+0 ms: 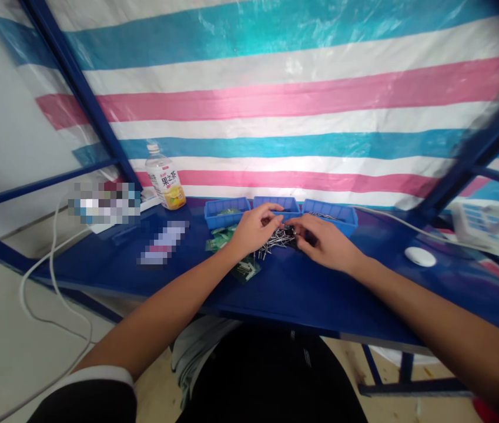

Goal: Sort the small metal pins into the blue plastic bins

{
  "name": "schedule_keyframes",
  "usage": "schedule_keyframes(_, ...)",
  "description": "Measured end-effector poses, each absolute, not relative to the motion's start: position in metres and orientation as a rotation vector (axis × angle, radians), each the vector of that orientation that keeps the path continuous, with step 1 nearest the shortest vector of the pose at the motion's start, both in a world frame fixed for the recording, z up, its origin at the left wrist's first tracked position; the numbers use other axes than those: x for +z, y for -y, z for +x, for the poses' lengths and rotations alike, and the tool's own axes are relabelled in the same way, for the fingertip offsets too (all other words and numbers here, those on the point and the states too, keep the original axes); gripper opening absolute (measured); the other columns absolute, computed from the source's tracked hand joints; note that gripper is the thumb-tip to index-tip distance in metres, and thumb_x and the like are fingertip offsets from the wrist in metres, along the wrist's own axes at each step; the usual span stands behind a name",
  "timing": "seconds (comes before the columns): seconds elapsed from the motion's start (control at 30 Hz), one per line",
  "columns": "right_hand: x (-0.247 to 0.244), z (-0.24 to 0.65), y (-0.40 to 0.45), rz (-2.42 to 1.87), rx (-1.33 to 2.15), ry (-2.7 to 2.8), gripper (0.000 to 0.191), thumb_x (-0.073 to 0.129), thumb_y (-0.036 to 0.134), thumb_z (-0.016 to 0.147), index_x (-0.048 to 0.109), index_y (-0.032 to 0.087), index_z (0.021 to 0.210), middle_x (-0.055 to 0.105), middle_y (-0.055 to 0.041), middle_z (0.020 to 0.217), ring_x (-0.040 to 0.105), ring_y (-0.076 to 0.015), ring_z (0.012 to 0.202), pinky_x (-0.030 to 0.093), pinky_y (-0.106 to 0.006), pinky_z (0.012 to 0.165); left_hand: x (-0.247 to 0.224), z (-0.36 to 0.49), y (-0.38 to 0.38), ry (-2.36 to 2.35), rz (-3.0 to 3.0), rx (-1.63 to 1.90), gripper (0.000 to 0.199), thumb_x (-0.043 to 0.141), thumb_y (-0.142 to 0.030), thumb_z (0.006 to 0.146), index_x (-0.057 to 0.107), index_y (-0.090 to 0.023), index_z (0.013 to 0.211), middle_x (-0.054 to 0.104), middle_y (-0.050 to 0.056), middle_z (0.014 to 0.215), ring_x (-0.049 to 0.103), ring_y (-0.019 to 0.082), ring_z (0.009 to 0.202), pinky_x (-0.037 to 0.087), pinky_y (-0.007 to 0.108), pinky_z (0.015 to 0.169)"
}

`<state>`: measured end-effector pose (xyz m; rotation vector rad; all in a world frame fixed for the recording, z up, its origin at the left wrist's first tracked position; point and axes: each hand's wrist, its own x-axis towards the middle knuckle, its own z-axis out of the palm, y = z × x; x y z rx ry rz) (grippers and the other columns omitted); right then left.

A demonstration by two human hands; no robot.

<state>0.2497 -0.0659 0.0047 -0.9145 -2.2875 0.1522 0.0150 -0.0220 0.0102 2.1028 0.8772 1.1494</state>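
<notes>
My left hand (255, 228) is over the left side of a loose pile of thin metal screws or pins (271, 244). Its forefinger and thumb point right, slightly apart, with nothing visible between them. From the right, my right hand (326, 239) reaches in with bent fingers, the thumb and forefinger closed about a small dark piece (291, 230) whose kind I cannot make out. Green-tinted clear plastic bags (249, 269) with small parts lie beside and partly under my left forearm. Behind the hands are a left blue bin (227, 220), a middle blue bin (275, 204) and a right blue bin (348, 220).
A drink bottle (166, 179) stands at the back left of the blue table (302, 299). Farther right lies a white oval object (420, 257), with a white cable (401, 223) behind it. Blue metal posts and a striped sheet (275, 106) bound the back.
</notes>
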Motion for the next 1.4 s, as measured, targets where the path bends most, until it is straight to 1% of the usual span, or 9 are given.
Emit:
schedule_keyframes(0.1,0.005,0.252,0.063,-1.005,0.104,2.171,0.024,0.059,0.022,0.098,0.071,0.023,0.119,0.072,-0.0066,0.094,0.067,-0.0225,0.080,0.057,-0.039,0.077,0.013,0.015,0.028,-0.856,2.108,1.027,0.034,0.059,-0.036,0.106,0.071,-0.022,0.135,0.083,0.007,0.087,0.079,0.023,0.081,0.062,0.038,0.076)
schedule_keyframes(0.17,0.005,0.253,0.061,-1.054,0.102,2.111,0.018,0.060,0.029,0.100,0.073,0.023,0.111,0.074,-0.0076,0.094,0.068,-0.0232,0.080,0.056,-0.039,0.074,0.013,0.016,0.030,-0.818,2.121,0.995,0.035,0.058,-0.034,0.106,0.072,-0.023,0.137,0.084,0.007,0.089,0.080,0.023,0.082,0.063,0.037,0.075)
schedule_keyframes(0.27,0.004,0.253,0.060,-1.057,0.152,2.063,0.017,0.062,0.036,0.101,0.074,0.024,0.104,0.076,-0.0086,0.097,0.070,-0.0242,0.084,0.056,-0.038,0.071,0.012,0.017,0.031,-0.762,2.160,1.010,0.034,0.057,-0.026,0.104,0.076,-0.025,0.132,0.085,0.006,0.104,0.081,0.023,0.095,0.065,0.039,0.088)
schedule_keyframes(0.4,0.001,0.252,0.058,-1.063,0.197,2.021,0.018,0.065,0.039,0.100,0.074,0.024,0.105,0.076,-0.0077,0.095,0.070,-0.0227,0.082,0.057,-0.038,0.070,0.010,0.018,0.028,-0.757,2.168,1.018,0.030,0.060,-0.022,0.101,0.082,-0.028,0.121,0.083,0.005,0.116,0.080,0.024,0.107,0.064,0.044,0.101)
schedule_keyframes(0.6,-0.002,0.250,0.058,-1.028,0.267,2.000,0.023,0.070,0.042,0.097,0.075,0.024,0.111,0.078,-0.0083,0.101,0.072,-0.0230,0.084,0.060,-0.039,0.072,0.005,0.016,0.019,-0.789,2.051,1.022,0.021,0.075,-0.035,0.096,0.085,-0.029,0.114,0.083,0.005,0.119,0.079,0.029,0.113,0.065,0.050,0.103)
schedule_keyframes(0.77,0.002,0.248,0.061,-0.993,0.388,2.001,0.026,0.070,0.044,0.098,0.079,0.025,0.114,0.080,-0.0093,0.112,0.075,-0.0236,0.090,0.062,-0.040,0.075,0.000,0.016,0.014,-0.766,1.914,1.095,0.018,0.081,-0.034,0.092,0.085,-0.026,0.107,0.084,0.006,0.111,0.081,0.028,0.107,0.066,0.051,0.103)
schedule_keyframes(0.97,0.000,0.248,0.062,-1.110,0.597,1.866,0.030,0.068,0.051,0.099,0.077,0.024,0.108,0.080,-0.0067,0.096,0.071,-0.0187,0.067,0.059,-0.035,0.062,0.002,0.018,0.018,-0.799,1.865,1.123,0.017,0.085,-0.029,0.085,0.071,-0.021,0.092,0.082,0.008,0.100,0.081,0.026,0.097,0.067,0.046,0.092)
schedule_keyframes(1.17,-0.002,0.249,0.059,-1.070,0.550,1.866,0.034,0.072,0.050,0.097,0.075,0.023,0.117,0.081,-0.0086,0.102,0.076,-0.0234,0.088,0.060,-0.036,0.072,0.006,0.018,0.023,-0.812,1.968,1.105,0.021,0.082,-0.029,0.087,0.064,-0.022,0.095,0.081,0.008,0.099,0.079,0.023,0.090,0.066,0.043,0.084)
schedule_keyframes(1.4,-0.011,0.252,0.054,-1.154,0.539,1.920,0.027,0.067,0.047,0.099,0.077,0.023,0.107,0.081,-0.0057,0.093,0.073,-0.0213,0.076,0.058,-0.035,0.067,0.007,0.019,0.023,-0.747,1.926,1.147,0.024,0.080,-0.025,0.088,0.061,-0.023,0.101,0.080,0.009,0.104,0.079,0.024,0.095,0.067,0.044,0.089)
